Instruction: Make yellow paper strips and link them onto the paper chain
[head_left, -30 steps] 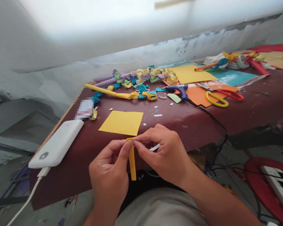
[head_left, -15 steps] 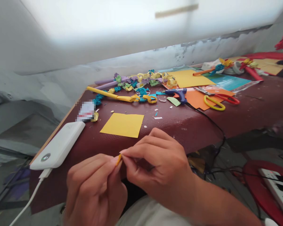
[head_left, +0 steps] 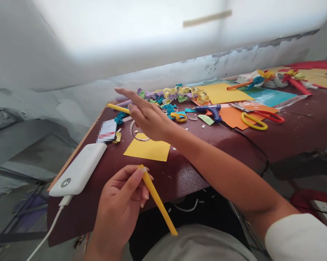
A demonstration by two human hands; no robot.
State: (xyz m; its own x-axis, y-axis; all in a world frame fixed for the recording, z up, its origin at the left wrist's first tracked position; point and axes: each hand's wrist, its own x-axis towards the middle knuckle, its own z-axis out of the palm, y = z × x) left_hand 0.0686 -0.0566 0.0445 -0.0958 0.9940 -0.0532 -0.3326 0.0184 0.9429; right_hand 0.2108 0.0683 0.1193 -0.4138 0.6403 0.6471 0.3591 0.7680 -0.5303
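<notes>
Lightly, your left hand [head_left: 118,204] pinches the upper end of the folded yellow paper strip [head_left: 160,203] between thumb and forefinger, its free end slanting down to the right above your lap. It should be nearly weightless, springy lengthwise but easily creased, so a soft hold at the end suits it best. Your right hand [head_left: 152,120] reaches far and left, forefinger outstretched; you cannot tell whether its other fingers grip the pale loop [head_left: 131,128].
</notes>
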